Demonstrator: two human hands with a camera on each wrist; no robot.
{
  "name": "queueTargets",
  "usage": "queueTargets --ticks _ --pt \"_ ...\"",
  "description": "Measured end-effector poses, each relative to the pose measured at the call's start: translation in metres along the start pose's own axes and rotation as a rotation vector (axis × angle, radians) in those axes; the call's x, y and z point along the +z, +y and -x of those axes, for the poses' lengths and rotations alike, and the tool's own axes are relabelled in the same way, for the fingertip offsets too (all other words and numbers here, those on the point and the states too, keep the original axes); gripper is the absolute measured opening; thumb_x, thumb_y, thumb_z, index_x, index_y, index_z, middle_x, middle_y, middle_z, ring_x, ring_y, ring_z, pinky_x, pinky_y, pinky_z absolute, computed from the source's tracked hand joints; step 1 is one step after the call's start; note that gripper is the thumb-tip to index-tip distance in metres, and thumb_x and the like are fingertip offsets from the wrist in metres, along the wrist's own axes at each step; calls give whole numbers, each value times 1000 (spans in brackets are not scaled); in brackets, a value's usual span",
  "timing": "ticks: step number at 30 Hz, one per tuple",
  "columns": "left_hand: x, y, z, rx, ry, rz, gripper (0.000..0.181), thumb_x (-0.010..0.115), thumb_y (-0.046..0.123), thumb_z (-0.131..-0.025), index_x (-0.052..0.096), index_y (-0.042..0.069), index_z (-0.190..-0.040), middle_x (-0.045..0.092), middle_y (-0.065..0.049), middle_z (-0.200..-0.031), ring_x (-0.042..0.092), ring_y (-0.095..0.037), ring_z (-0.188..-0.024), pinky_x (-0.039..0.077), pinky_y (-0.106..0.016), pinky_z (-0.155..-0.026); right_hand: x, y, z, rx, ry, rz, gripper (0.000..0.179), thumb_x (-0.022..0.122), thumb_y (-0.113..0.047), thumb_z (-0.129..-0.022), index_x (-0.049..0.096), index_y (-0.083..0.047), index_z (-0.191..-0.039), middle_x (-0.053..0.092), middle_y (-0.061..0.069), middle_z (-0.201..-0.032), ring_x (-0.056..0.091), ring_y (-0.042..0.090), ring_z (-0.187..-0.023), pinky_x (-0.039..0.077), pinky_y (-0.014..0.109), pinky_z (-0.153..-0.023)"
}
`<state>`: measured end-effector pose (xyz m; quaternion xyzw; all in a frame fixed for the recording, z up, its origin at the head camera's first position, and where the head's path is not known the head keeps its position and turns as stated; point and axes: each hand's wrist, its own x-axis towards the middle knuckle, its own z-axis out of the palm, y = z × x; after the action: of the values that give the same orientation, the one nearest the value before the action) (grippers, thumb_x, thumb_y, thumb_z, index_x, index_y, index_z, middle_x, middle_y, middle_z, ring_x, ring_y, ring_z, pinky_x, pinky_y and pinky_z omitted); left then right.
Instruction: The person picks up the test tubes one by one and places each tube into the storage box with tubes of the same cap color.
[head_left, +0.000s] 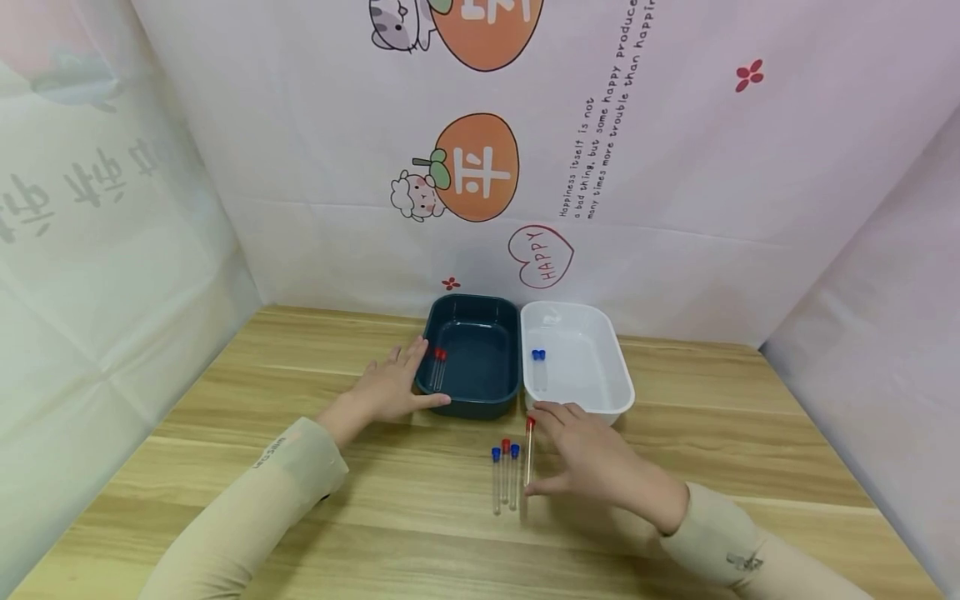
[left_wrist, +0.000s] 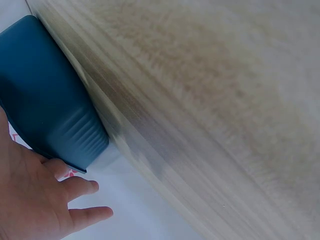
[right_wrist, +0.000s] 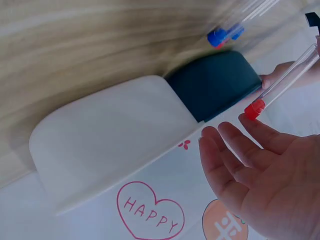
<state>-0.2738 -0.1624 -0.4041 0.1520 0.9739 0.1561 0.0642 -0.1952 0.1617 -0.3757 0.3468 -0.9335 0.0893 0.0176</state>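
My right hand (head_left: 596, 454) holds a test tube with a red cap (head_left: 530, 450) between thumb and index finger, the cap end at the index fingertip in the right wrist view. Just left of it on the table lie another red-capped tube (head_left: 506, 475) and two blue-capped tubes (head_left: 496, 483). My left hand (head_left: 390, 385) touches the left side of a dark teal bin (head_left: 480, 408), thumb at its front rim and the other fingers spread. Inside that bin are two red-capped tubes (head_left: 439, 367). The white bin (head_left: 622, 387) holds two blue-capped tubes (head_left: 538, 367).
Both bins stand side by side at the back of the wooden table (head_left: 405, 517). Right behind them rises a printed white cloth (head_left: 660, 267). More cloth hangs at the left and right sides.
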Motion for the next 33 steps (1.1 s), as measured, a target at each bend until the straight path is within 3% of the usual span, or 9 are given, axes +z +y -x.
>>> queueTargets --ticks 11,23,33 --pt "-1 -2 1 7 10 11 113 56 77 -89 8 10 -166 5 -10 -172 10 -44 -154 13 -74 -114 -14 5 -17 20 -12 -33 99 86 -57 -77 50 4 -146 53 21 -146 52 41 -131 47 57 -103" --pt "0 -1 -1 6 7 -9 114 55 78 -89 7 10 -166 5 -9 -172 11 -43 -154 13 -74 -114 -31 7 -36 -10 12 -51 95 87 -53 -77 51 1 -146 56 19 -143 53 39 -130 45 54 -106" --pt "1 0 -1 9 11 -11 113 55 77 -90 7 10 -166 5 -9 -172 11 -43 -154 14 -74 -114 -36 3 -49 27 7 -121 99 85 -58 -77 48 -3 -151 56 19 -143 54 37 -128 45 51 -108"
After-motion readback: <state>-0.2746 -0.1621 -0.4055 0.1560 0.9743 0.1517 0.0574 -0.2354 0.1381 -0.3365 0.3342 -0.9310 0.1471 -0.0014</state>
